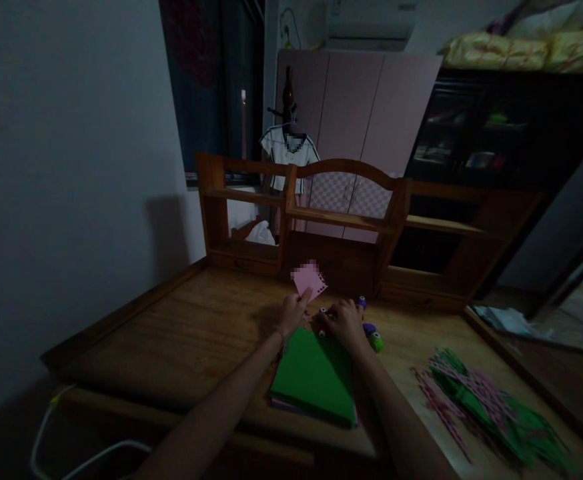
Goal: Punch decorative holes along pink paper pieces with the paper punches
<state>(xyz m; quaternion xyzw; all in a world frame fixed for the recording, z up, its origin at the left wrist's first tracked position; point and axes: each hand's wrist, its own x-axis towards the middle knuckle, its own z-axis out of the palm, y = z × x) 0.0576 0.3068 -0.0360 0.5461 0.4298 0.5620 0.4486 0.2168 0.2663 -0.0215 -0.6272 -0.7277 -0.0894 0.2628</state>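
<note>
My left hand (pixel 294 313) pinches a pink square sheet (pixel 309 280) by its lower corner, thumb on top. Small notches or holes run along the sheet's right edge. My right hand (pixel 345 323) is curled over a small dark red object (pixel 322 325) with white round spots; the fingers partly hide it. Just right of that hand lie small rounded purple (pixel 369 329) and green (pixel 376 343) objects with similar white spots. Another purple one (pixel 362 303) sits behind it. Between my forearms rests a stack of square sheets (pixel 314 377), green on top with pink edges below.
A loose heap of pink and green strips (pixel 496 407) covers the right of the wooden desk (pixel 171 333). A wooden shelf unit (pixel 341 217) stands along the back edge. A white cable (pixel 41 433) hangs at the front left, and a wall is on the left.
</note>
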